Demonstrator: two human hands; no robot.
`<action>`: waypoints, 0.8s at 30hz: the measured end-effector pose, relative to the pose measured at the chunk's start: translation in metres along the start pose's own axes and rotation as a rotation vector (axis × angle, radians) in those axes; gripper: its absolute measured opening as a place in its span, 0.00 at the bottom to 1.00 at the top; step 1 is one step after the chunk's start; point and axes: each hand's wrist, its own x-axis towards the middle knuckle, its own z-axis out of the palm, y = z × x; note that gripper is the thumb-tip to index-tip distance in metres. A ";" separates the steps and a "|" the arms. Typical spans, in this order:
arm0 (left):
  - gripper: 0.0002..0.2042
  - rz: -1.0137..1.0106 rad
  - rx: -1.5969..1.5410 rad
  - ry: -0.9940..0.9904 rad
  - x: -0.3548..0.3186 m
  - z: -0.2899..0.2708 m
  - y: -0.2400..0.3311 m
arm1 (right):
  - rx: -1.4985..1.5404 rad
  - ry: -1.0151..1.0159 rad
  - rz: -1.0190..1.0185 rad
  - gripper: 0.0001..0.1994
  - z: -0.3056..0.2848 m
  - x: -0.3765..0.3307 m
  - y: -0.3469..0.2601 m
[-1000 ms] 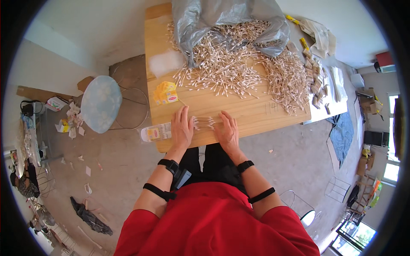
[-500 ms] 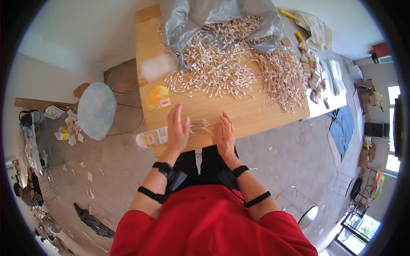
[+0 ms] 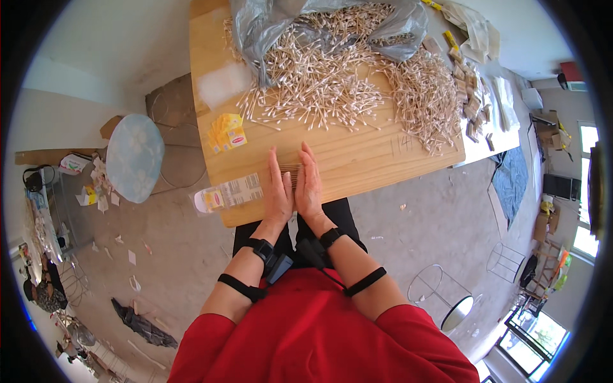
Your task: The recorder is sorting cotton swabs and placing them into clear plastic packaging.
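Hidden: most of the small bundle of sticks (image 3: 291,171) lies pressed between the palms; only its far ends show. Stick kind too small to tell.
Far left: round pale stool (image 3: 135,157) on a littered concrete floor (image 3: 191,255).
Surface edge: clear packet (image 3: 228,194) overhanging the near rim; yellow sachets (image 3: 227,132) beyond it.
Left hand (image 3: 278,190): flat, fingers straight, grip not curled, pressing the bundle's left side.
Right hand (image 3: 309,185): flat likewise, pressing the right side.
Surface (image 3: 357,153): pale wood, pencil marks near the right.
Beyond: big loose stick pile (image 3: 332,83) spilling from grey plastic bag (image 3: 281,19), top cut off.
Right: window glare.
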 end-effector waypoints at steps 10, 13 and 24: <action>0.28 -0.059 -0.137 0.014 0.005 0.004 0.000 | 0.125 0.118 0.044 0.17 0.006 0.000 0.008; 0.28 -0.074 -0.182 0.003 0.006 0.007 0.003 | 0.087 0.075 0.060 0.17 0.010 0.002 0.001; 0.28 -0.101 -0.018 0.135 -0.014 -0.033 -0.017 | 0.143 -0.121 0.012 0.18 0.045 -0.011 -0.021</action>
